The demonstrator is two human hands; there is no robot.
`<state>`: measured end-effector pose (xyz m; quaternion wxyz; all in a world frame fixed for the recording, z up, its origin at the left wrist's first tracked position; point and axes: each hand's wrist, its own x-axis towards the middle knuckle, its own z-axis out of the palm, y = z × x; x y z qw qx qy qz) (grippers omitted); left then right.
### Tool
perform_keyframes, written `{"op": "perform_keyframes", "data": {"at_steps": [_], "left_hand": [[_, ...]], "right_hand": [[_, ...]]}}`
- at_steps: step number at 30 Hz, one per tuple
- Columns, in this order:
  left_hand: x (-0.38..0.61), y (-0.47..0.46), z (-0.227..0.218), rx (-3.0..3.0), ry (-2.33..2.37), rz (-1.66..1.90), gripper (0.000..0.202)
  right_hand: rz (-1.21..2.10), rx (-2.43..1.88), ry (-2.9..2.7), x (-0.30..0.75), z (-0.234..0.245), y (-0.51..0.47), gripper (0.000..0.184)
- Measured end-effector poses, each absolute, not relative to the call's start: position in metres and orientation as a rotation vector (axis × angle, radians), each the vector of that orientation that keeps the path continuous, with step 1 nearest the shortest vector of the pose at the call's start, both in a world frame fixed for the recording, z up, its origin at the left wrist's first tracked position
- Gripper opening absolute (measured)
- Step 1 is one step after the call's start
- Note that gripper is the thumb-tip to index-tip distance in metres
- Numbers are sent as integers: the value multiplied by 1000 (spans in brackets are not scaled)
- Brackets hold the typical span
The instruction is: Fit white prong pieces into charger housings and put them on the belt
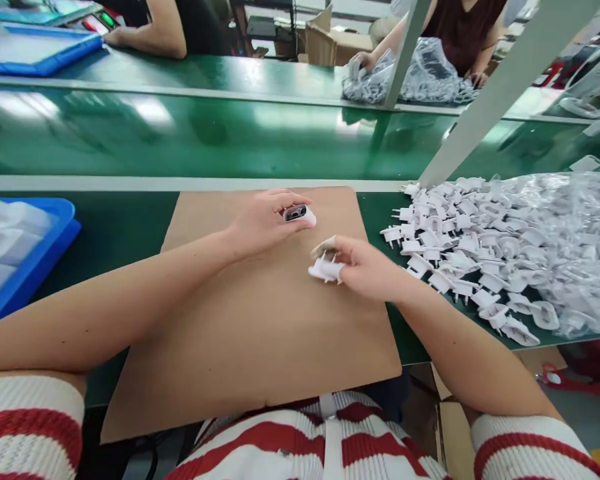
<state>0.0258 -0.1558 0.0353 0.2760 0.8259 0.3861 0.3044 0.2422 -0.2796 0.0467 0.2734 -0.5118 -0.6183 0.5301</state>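
Note:
My left hand is closed around a small white charger housing, whose dark open end with parts inside faces me. In my right hand is a white plug piece with metal pins, pinched between thumb and fingers. The two pieces are apart, the plug piece lower and to the right of the housing. Both hands are above a brown cardboard sheet on the green bench. Something pale covers a fingertip of my right hand.
Many white plug pieces lie heaped at right, partly under clear plastic. A blue tray of white blocks stands at left. A slanted pale post rises behind the heap. Across the green conveyor, two people work.

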Motion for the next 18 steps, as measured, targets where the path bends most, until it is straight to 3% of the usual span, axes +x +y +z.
{"op": "perform_keyframes", "data": {"at_steps": [6, 11, 18], "left_hand": [[21, -197, 18, 2019, 947, 814, 61], [24, -200, 8, 2015, 807, 731, 32], [28, -202, 12, 1942, 747, 721, 27]], "right_hand": [[702, -1552, -1665, 257, 49, -268, 33], [490, -1445, -1630, 245, 52, -274, 24], [101, -1342, -1973, 229, 43, -282, 29]]}}
